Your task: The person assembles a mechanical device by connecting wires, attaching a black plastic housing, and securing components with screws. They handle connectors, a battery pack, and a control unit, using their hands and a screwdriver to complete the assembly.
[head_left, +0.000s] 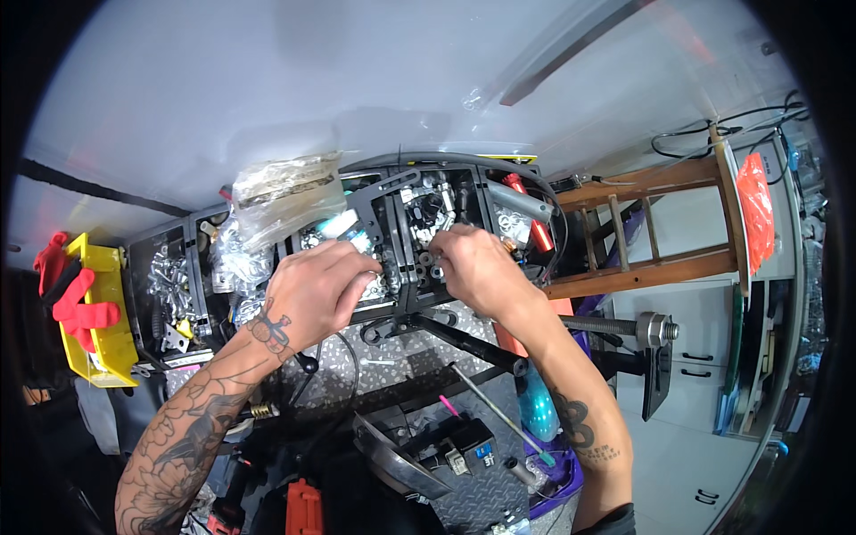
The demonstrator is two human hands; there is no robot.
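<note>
My left hand (pixel 316 290) is over a bin of small metal parts in the black divided tray (pixel 406 267). Its fingers curl towards the thumb, and whatever may be between the tips is too small to name. Over the neighbouring compartment to the right, my right hand (pixel 481 267) has its fingers bent together in a pinch. What these fingertips hold, if anything, is hidden. Just beside them lie metal washers (pixel 426 265), with a heap of shiny fittings (pixel 430 209) farther back. A dark slotted metal bracket (pixel 383 189) rests across the dividers between both hands.
A clear plastic bag (pixel 290 196) lies on the tray's back left. Farther left stands a yellow bin (pixel 105 312) with red gloves (pixel 85 308). To the right are a red cylinder (pixel 541 235), a wooden ladder-like frame (pixel 642 276) and a large threaded bolt (pixel 637 329).
</note>
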